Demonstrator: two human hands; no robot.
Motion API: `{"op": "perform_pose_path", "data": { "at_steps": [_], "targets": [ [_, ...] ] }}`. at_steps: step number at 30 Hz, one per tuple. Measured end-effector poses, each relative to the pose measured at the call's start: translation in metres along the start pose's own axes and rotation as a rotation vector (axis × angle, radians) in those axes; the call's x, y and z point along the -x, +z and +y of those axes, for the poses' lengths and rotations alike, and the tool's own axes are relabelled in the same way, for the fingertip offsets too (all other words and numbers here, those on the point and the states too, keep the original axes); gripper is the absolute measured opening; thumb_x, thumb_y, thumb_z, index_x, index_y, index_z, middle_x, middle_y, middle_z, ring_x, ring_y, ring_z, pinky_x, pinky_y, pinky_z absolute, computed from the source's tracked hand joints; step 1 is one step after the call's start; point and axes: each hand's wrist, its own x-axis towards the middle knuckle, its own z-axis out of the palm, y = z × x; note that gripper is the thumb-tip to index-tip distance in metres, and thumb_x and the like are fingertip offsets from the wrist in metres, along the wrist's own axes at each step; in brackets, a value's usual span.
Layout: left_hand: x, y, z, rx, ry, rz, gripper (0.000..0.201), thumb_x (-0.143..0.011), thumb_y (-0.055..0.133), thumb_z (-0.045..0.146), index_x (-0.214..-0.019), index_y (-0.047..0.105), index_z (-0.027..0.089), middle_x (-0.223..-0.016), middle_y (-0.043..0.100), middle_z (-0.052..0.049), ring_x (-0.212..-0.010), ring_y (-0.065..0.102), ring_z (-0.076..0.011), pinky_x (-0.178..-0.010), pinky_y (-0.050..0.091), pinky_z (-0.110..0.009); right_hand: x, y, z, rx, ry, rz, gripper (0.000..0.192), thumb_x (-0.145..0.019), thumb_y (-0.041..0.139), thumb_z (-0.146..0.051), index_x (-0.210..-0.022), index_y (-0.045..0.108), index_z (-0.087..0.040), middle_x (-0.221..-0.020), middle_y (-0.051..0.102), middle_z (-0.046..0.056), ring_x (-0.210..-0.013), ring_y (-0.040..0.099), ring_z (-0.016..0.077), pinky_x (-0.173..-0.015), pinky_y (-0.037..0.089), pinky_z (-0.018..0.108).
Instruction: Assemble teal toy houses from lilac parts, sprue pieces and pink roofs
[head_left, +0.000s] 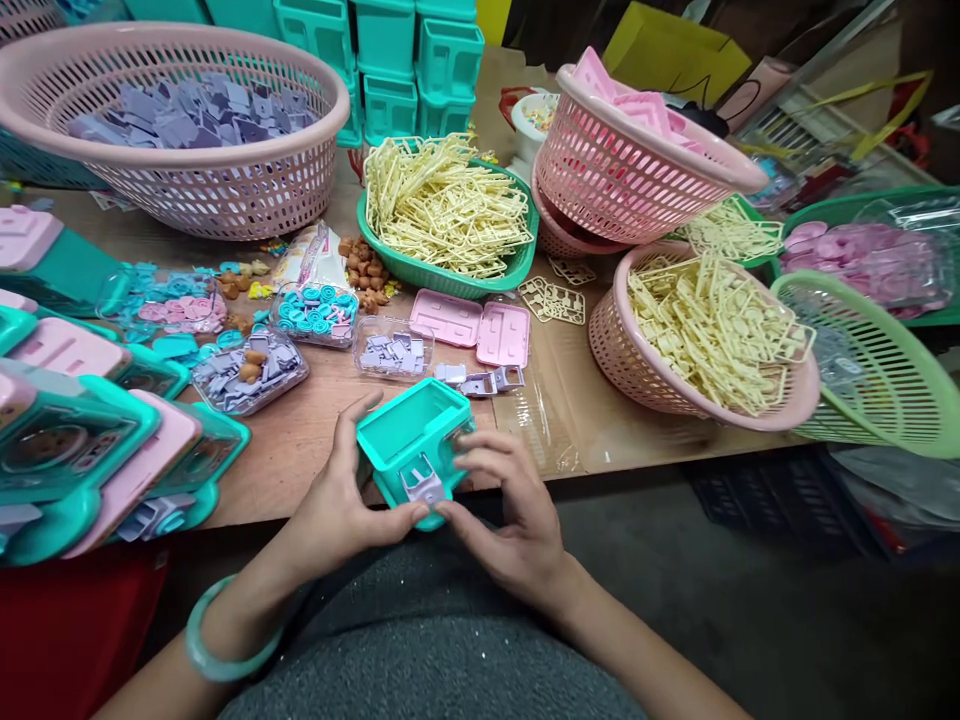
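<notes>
Both hands gripping teal plastic box (411, 440) at table edge (600, 440): left hand (341, 510) fingers wrapping side, right hand (510, 520) fingertips pinching grey clip (422, 484).

Brown wooden table (315, 430), pink baskets (172, 130), green tray (450, 275) of yellow sprues, clear tubs (392, 350), pink lids (471, 327)

No readable text, no labels, brands, numbers or signs, none on the baskets (225, 190), the teal boxes (412, 60) or the worktop (585, 410)

Head camera looks forward and down, close over the table (570, 420).
</notes>
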Motion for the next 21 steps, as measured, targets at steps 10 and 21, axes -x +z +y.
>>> {"op": "perform_pose_path", "data": {
  "at_steps": [10, 21],
  "targets": [
    [0.001, -0.009, -0.02, -0.287, 0.143, -0.041, 0.112, -0.064, 0.092, 0.031, -0.155, 0.028, 0.03, -0.156, 0.041, -0.017, -0.146, 0.039, -0.0448, -0.12, 0.035, -0.059, -0.007, -0.01, 0.022, 0.014, 0.068, -0.273, 0.113, -0.077, 0.087, -0.036, -0.163, 0.014, -0.034, -0.166, 0.031, 0.015, -0.155, 0.03, 0.0359, -0.12, 0.038, 0.063],
    [-0.01, -0.007, 0.001, -0.167, 0.017, -0.059, 0.099, -0.063, 0.093, 0.031, -0.145, 0.038, 0.03, -0.148, 0.05, -0.014, -0.134, 0.052, -0.0409, -0.114, 0.043, -0.055, -0.029, -0.014, 0.022, -0.052, 0.17, -0.31, 0.07, -0.076, 0.089, -0.032, -0.133, 0.05, -0.036, -0.153, 0.045, 0.011, -0.146, 0.045, 0.031, -0.114, 0.048, 0.057]
  ]
}}
